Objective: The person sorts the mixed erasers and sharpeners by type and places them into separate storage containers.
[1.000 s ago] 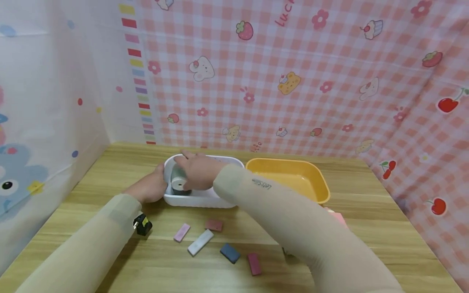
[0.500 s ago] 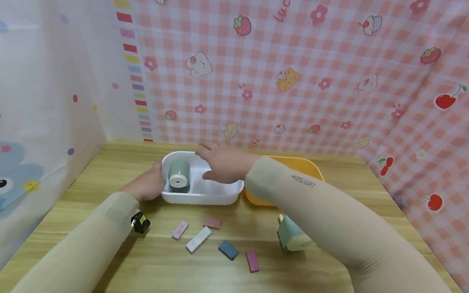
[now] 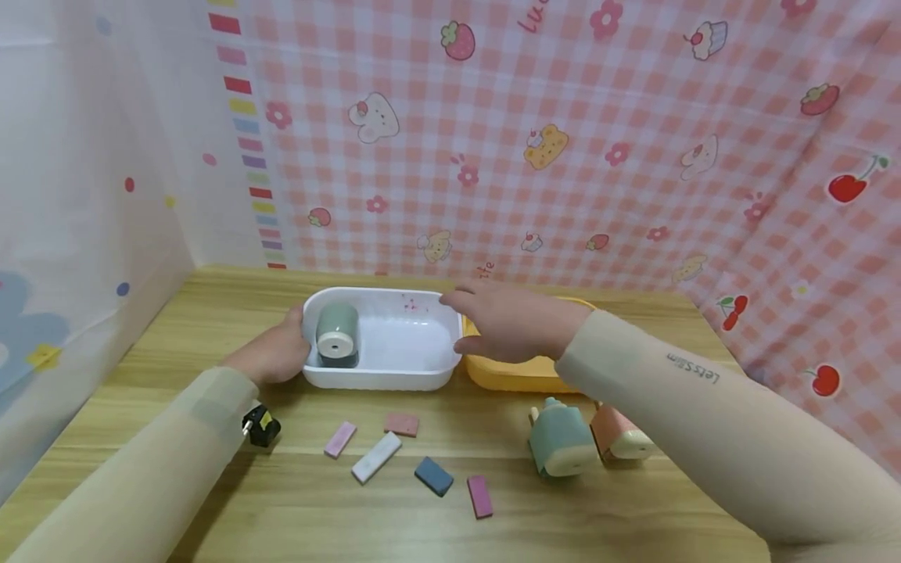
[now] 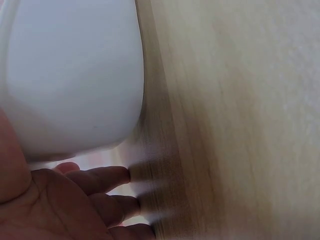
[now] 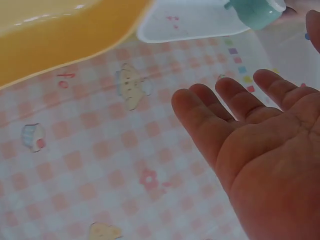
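A white tray (image 3: 408, 344) stands at the table's middle, with a green cylindrical sharpener (image 3: 338, 324) lying at its left end. My left hand (image 3: 274, 349) rests at the tray's left end; in the left wrist view its fingers (image 4: 107, 205) are loosely bent beside the white wall (image 4: 75, 75). My right hand (image 3: 517, 320), holding nothing, hovers over the line between the white tray and the yellow tray (image 3: 521, 375). Its fingers are spread and relaxed in the right wrist view, where the palm (image 5: 270, 155) shows bare.
A teal sharpener (image 3: 561, 442) and a pink one (image 3: 621, 434) stand front right, below the right forearm. Several small blocks lie in front of the white tray, among them a white one (image 3: 376, 457) and a blue one (image 3: 433, 476). Patterned cloth hangs behind.
My right hand has let go of the green sharpener in the white tray and moved right, to above the yellow tray's left end. My left hand has stayed at the white tray's left end.
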The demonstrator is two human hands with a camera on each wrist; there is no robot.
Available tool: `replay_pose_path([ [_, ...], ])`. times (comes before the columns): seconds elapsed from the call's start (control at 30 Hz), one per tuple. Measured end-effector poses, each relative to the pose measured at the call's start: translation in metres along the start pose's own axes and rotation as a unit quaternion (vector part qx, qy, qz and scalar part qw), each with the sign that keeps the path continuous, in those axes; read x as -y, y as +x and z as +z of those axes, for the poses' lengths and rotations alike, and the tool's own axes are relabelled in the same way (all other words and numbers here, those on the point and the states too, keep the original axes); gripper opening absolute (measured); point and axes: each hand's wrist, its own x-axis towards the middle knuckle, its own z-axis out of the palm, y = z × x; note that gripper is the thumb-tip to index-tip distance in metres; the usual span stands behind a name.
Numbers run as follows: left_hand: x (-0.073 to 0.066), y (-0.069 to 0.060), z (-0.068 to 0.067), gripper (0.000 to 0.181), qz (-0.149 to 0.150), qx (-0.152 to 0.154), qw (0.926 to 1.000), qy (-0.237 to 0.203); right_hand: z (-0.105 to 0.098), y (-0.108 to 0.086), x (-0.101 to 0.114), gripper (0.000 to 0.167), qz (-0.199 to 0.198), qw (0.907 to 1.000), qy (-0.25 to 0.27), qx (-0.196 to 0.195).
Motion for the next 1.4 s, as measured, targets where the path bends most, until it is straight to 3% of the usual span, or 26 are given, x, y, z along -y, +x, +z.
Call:
replay_pose_path([
  [0.3, -0.001, -0.002, -0.002, 0.076, -0.006, 0.002, 1.0000, 0.002, 0.016, -0.038, -0.025, 0.073, 0.020, 0.9998, -0.003, 0.007],
  [0.43, -0.001, -0.002, -0.001, 0.077, -0.012, 0.007, 0.9999, -0.008, 0.026, -0.055, -0.033, 0.072, 0.008, 1.0000, 0.002, -0.004],
  [0.7, 0.000, 0.000, -0.001, 0.076, -0.015, 0.004, 0.9999, 0.005, 0.045, -0.082, -0.037, 0.074, 0.004, 0.9997, 0.020, 0.011],
  [1.13, 0.003, 0.003, 0.001, 0.076, -0.013, 0.006, 0.9999, -0.006, 0.073, -0.095, -0.037, 0.084, 0.043, 0.9938, 0.058, 0.084],
  [1.4, 0.002, 0.002, 0.001, 0.079, -0.017, 0.009, 0.9997, -0.014, 0.086, -0.094, -0.035, 0.073, 0.037, 0.9936, 0.056, 0.091],
])
